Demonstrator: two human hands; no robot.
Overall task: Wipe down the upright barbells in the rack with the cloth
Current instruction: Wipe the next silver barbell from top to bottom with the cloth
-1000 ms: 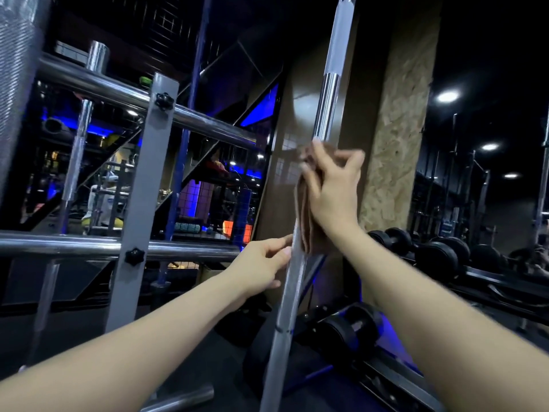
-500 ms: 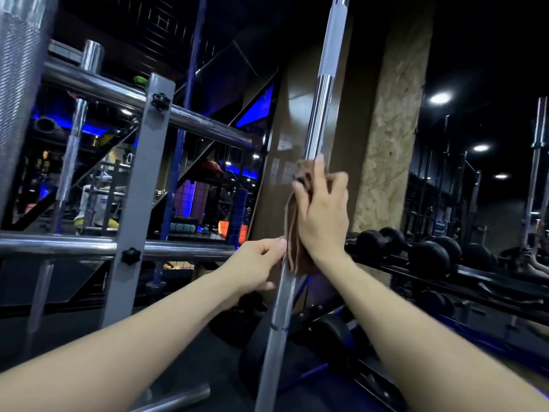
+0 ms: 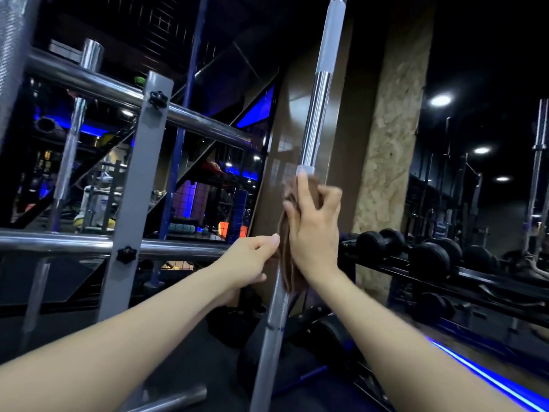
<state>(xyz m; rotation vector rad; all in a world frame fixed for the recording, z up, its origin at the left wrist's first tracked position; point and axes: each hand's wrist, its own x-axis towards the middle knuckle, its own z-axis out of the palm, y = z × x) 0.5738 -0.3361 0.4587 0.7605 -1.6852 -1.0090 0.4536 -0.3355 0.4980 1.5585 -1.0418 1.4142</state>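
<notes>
An upright chrome barbell (image 3: 316,114) runs from the top of the head view down to the bottom centre. My right hand (image 3: 312,233) wraps a brown cloth (image 3: 286,263) around the bar at mid-height, fingers curled round it. My left hand (image 3: 249,260) sits just left of the bar below the cloth, fingers curled at the shaft; whether it grips the bar is hidden. Another upright barbell (image 3: 69,150) stands behind the rack at the left, and a knurled sleeve (image 3: 15,46) fills the top left corner.
A chrome rack with horizontal rails (image 3: 59,242) and a grey upright post (image 3: 139,185) stands to the left. A dumbbell rack (image 3: 427,257) runs along the right. A wooden pillar (image 3: 392,162) rises behind the bar. A loose bar end (image 3: 175,399) lies on the floor.
My right hand has slid the cloth a little down the bar. The left hand stays beside the shaft, and the view has drifted slightly.
</notes>
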